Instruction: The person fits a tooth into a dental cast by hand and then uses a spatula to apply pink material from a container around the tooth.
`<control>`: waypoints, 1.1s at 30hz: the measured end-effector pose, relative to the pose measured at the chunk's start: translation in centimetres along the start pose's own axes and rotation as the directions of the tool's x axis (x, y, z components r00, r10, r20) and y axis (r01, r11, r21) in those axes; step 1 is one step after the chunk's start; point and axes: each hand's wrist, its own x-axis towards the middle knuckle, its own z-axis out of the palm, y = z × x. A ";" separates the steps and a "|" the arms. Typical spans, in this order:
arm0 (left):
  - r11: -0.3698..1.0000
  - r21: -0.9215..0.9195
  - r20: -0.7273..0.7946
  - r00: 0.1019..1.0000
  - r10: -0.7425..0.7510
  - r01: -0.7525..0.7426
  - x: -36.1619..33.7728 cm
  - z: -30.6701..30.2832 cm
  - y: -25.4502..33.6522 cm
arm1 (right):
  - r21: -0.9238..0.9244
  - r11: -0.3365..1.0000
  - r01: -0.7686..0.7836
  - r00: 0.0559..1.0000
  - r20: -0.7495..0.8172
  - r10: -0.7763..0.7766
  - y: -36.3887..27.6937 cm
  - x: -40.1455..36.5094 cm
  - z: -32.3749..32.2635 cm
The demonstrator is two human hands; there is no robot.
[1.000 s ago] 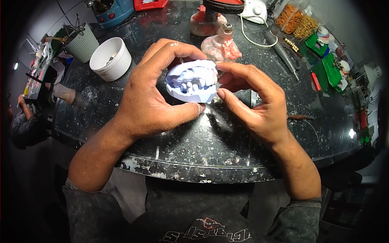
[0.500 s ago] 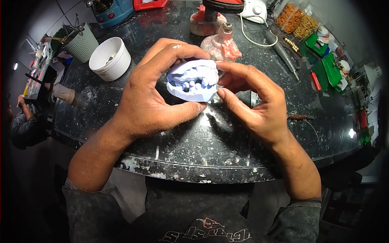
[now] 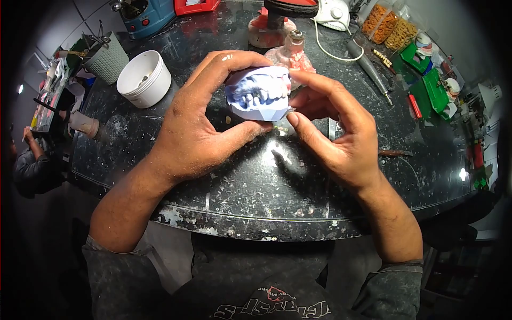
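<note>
A pale blue-white dental model [image 3: 258, 95], with upper and lower tooth rows facing each other, is held up over the black speckled table [image 3: 250, 184]. My left hand [image 3: 200, 114] grips it from the left, fingers over the top and thumb under the lower edge. On its right side, my right hand [image 3: 336, 125] holds the model's edge between the fingertips and thumb. The model's back is hidden from view.
Behind the model stand a pink-stained burner bottle [image 3: 292, 53] and a round red-topped stand [image 3: 272, 26]. A white tub [image 3: 144, 79] is back left. A grey handpiece [image 3: 369, 72] and green trays [image 3: 434, 90] lie right. A person [image 3: 34, 162] is far left.
The model has tilted and shifted slightly up and to the right, so its tooth rows look closer together and more of its front shows. Both hands keep nearly the same place.
</note>
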 end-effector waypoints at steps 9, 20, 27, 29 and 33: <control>0.998 0.023 -0.014 0.998 0.055 -0.054 0.0 0.1 -0.5 | 0.015 1.000 0.010 1.000 -0.013 -0.010 -0.2 0.0 -0.1; 0.806 -0.510 0.034 0.944 -0.329 0.300 0.1 0.3 0.3 | -0.010 0.987 0.161 0.975 -0.154 -0.160 0.3 0.3 0.4; 0.736 -0.607 0.039 0.937 -0.348 0.299 0.2 0.1 0.3 | 0.019 0.998 0.058 0.994 -0.098 -0.056 0.6 0.1 0.5; 0.738 -0.609 0.035 0.939 -0.341 0.291 0.2 0.2 0.4 | 0.005 0.998 0.056 0.994 -0.094 -0.056 0.6 0.2 0.4; 0.729 -0.629 0.026 0.944 -0.328 0.271 0.3 0.3 0.4 | -0.002 0.997 0.073 0.991 -0.112 -0.073 0.5 0.2 0.4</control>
